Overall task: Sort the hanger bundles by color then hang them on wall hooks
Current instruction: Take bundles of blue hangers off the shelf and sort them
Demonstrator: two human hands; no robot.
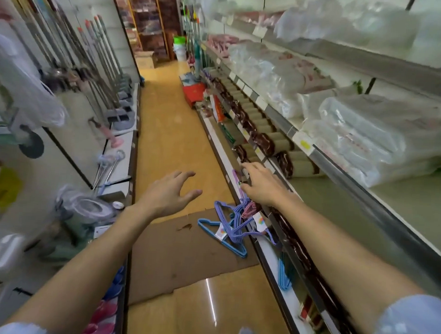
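Purple and pink hanger bundles (pixel 240 212) hang from the right hand (pixel 260 187), which grips their hooks at the shelf edge (pixel 270 219), while one blue bundle (pixel 222 238) lies on cardboard (pixel 184 253) at five o'clock from the left hand (pixel 167 197), spread wide, holding nothing.

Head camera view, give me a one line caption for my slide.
In a shop aisle, the right hand reaches to the shelf edge above hanger bundles on flattened cardboard; the left hand hovers open.
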